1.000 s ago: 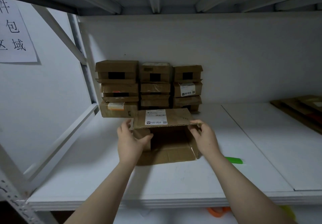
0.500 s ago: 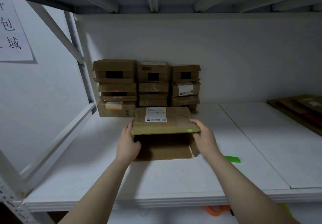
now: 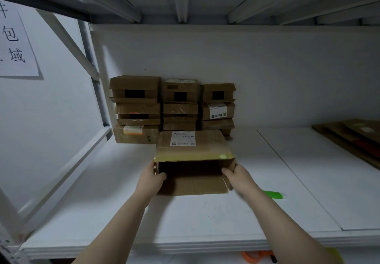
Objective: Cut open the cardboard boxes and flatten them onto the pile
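1. Since a second ago, both hands have dropped from the top flap to the box's [image 3: 193, 146] side walls.
2. Left hand [image 3: 151, 178] and right hand [image 3: 239, 178] grip it, fingers curled round the walls; it sits on the shelf [image 3: 185, 218], mouth toward me.
3. I judge this the flattening step: next I collapse it sideways, then carry it right to the pile [image 3: 349, 136].

Sign [image 3: 16, 41] cropped left; flattened pile [image 3: 349, 138] cropped right.

open box [image 3: 193, 161] before stacked boxes [image 3: 172, 107], cutter [image 3: 274, 194] right
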